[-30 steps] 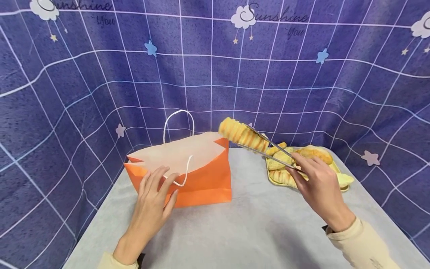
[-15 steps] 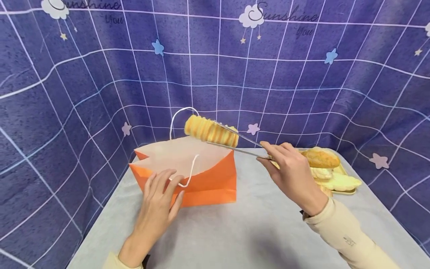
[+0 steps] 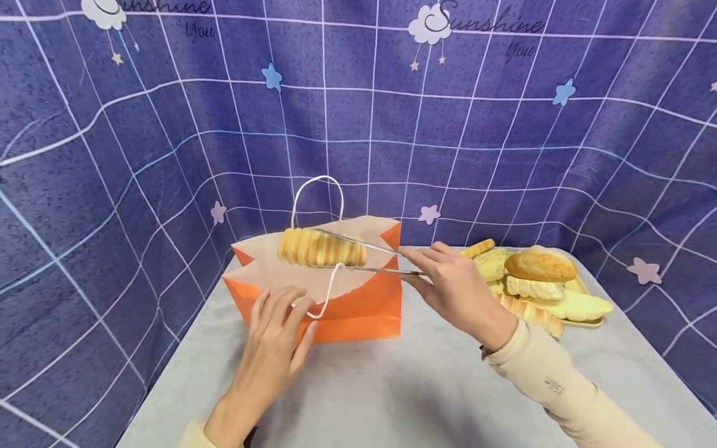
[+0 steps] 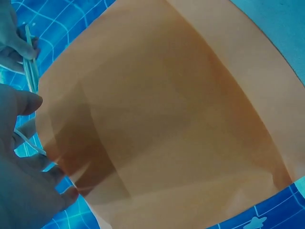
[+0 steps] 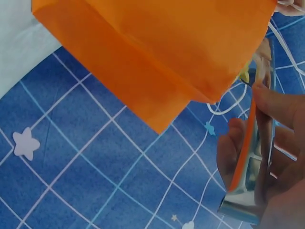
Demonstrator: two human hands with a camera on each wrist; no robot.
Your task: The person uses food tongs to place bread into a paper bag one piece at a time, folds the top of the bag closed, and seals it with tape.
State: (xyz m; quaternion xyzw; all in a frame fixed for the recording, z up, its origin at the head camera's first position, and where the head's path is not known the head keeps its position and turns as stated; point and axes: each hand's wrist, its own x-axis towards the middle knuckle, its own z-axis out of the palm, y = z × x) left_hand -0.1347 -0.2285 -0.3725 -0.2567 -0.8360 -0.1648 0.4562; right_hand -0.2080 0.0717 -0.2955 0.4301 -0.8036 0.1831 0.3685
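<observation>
My right hand [image 3: 459,295] grips metal tongs [image 3: 364,243], whose two arms pinch a striped, ridged bread roll [image 3: 322,249]. The roll lies level over the mouth of an orange paper bag [image 3: 358,320] with a pale inside. The tongs' folded end [image 5: 243,210] shows in the right wrist view, between thumb and fingers. At the bag's front left rim, my left hand [image 3: 266,351] rests its loosely bent fingers near the front white handle [image 3: 330,292]. In the left wrist view those fingertips touch the edge of the paper. The rear handle [image 3: 318,178] stands up.
To the right, a yellow tray [image 3: 588,323] bears several breads, among them a golden bun [image 3: 540,264] and another striped roll [image 3: 532,314]; my right forearm partly overlaps it. A purple-blue curtain [image 3: 364,112] with grid lines surrounds the grey table [image 3: 358,392].
My right hand has carried the roll in the tongs leftward from near the tray, then lowered it over the bag's mouth. My left hand keeps its place at the rim. The view has shifted slightly.
</observation>
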